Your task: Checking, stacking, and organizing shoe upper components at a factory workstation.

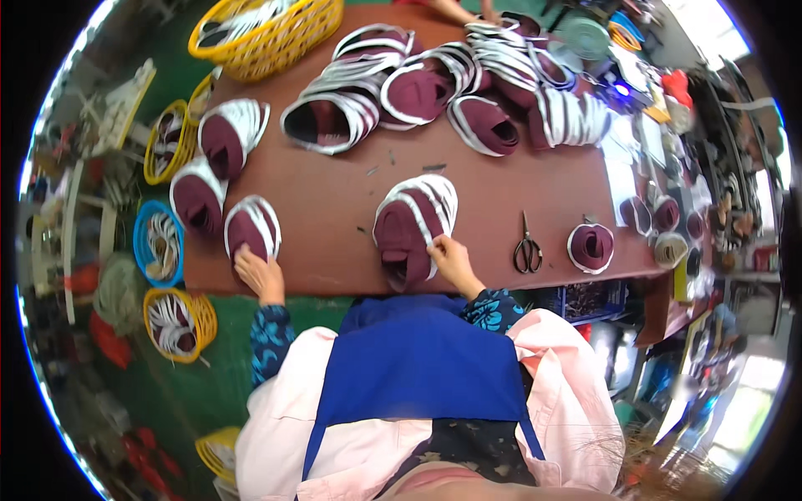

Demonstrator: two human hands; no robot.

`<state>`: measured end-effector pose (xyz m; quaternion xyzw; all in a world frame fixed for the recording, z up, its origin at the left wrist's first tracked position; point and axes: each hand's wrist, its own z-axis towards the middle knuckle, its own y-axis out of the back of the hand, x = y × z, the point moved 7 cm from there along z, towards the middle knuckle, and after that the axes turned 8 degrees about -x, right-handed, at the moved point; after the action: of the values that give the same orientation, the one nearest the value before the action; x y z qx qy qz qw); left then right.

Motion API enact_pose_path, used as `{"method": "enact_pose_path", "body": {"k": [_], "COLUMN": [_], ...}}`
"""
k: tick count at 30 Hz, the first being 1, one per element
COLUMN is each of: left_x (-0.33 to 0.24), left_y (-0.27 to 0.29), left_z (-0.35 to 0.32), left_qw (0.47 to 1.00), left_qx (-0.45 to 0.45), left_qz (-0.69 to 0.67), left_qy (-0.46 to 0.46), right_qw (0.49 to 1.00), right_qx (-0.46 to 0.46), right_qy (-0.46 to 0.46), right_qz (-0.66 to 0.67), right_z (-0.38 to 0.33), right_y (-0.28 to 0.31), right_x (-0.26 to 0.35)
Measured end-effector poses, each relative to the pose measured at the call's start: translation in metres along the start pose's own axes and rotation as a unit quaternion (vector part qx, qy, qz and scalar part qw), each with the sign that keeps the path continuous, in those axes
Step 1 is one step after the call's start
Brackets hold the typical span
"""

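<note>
Two bare hands: reached over the near part of the brown tabletop (326, 204), well apart from each other.
Left hand (262, 277): fingers drawn together at the near end of the left bundle; I could not tell whether they pinched it or only rested there.
Left bundle (251, 224): maroon shoe uppers with white edging; lay just beyond the left hand, its near end partly hidden by the fingers.
Right hand (455, 262): thumb and fingers pinched the right-hand edge of the middle bundle, toward its near end.
Middle bundle (411, 221): nested maroon uppers with white edges; lay to the left of the right hand and stretched away past its fingertips, its near end close to the tabletop's near edge.
Scissors (526, 255): lay right of the right hand, apart from it, dark handles toward the person and blades pointing away.
Rolled bundle (591, 248): maroon with a white rim, sat right of the scissors.
Far bundles (413, 96): crowded together on the far side of the tabletop, well beyond both hands.
Another person's arm (451, 10): reached in at the far edge, near those bundles.
Blue basket (139, 240): stood left of the tabletop, holding white-edged pieces.
</note>
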<state>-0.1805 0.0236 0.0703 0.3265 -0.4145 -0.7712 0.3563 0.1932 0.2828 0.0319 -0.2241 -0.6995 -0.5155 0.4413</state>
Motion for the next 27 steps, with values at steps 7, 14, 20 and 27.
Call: {"method": "enact_pose_path", "body": {"k": [7,14,20,27], "left_x": [-0.163,-0.193,-0.203,-0.201], "left_y": [-0.073,-0.043,-0.045,-0.056], "left_z": [-0.153,-0.154,-0.16,-0.17], "left_qw": [0.68,0.543,0.493,0.492], "left_qx": [0.523,0.575,0.578,0.578], "left_qz": [-0.507,-0.554,-0.579,-0.577], "left_qy": [0.083,0.259,0.296,0.303], "right_qw": [0.992,0.981,0.982,0.993], "right_qx": [0.064,-0.009,-0.185,-0.114], "right_qy": [-0.033,-0.038,-0.005,0.008], "right_qz": [0.1,0.188,0.023,0.042], "right_z": [-0.009,0.0,0.02,0.028], "right_y": [-0.037,-0.014,0.024,0.019], "right_x": [0.012,0.02,-0.019,-0.032]}}
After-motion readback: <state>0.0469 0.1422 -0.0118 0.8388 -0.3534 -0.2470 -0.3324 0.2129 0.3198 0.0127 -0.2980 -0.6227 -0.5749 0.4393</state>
